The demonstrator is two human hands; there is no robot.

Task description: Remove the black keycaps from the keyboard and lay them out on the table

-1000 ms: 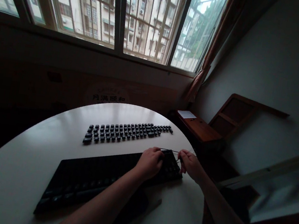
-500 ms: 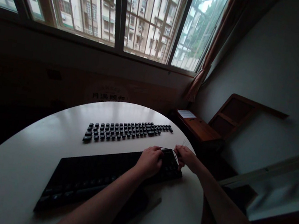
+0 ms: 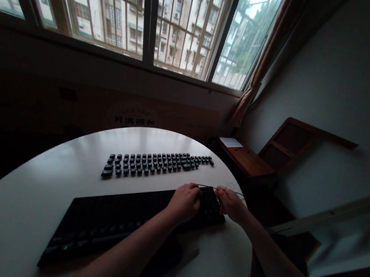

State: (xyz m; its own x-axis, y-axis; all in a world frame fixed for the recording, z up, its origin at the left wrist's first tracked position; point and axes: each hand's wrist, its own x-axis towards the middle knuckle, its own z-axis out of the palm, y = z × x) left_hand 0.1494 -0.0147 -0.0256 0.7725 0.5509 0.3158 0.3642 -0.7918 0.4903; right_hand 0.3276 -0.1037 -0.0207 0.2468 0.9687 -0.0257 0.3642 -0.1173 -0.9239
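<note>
A black keyboard (image 3: 120,209) lies at a slant across the white round table. Many of its keys appear to be off, with a row of keycaps along the near edge. My left hand (image 3: 185,202) rests on its right part, fingers curled in and fingertips hidden. By the far right corner my right hand (image 3: 229,203) is closed in a pinch on a thin wire (image 3: 208,187). The wire spans the gap to my left fingers and shows again right of the hand, with faint loops above. Whether my left fingers grip it is unclear.
Several rows of loose black keycaps (image 3: 149,163) stand beyond the keyboard on the round table (image 3: 43,169). A dark shape lies under my left forearm. A wooden chair (image 3: 254,159) with paper (image 3: 231,142) on it stands behind right, near a barred window (image 3: 183,28).
My right hand has turned slightly, its lower fingers drawing in. The thin wire now shows to the right of that hand too. My left hand stays nearly in place.
</note>
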